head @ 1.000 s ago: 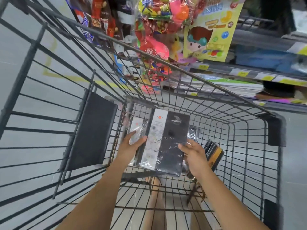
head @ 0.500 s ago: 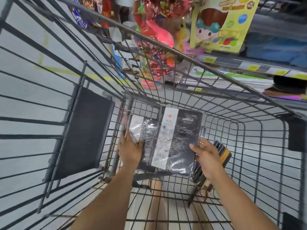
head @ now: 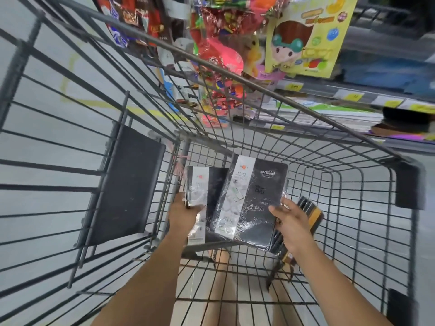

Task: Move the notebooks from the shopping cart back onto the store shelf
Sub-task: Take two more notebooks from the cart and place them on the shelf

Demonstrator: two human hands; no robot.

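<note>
Inside the cart (head: 306, 147), two shrink-wrapped black-and-white notebooks, one (head: 254, 198) in right hand (head: 290, 222), another (head: 202, 191) in left hand (head: 182, 211).

This is looking like a shop aisle. A wire shopping cart (head: 270, 107) is standing on a pale tiled floor (head: 58, 67), beside a store shelf (head: 353, 96) carrying yellow price tags (head: 293, 86), stacked paper goods (head: 329, 118) and hanging bright toy packets (head: 303, 36).

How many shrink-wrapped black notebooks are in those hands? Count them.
2 clearly: one in the left hand, the left notebook, and the right notebook held by the right hand. More may be stacked beneath it.
</note>
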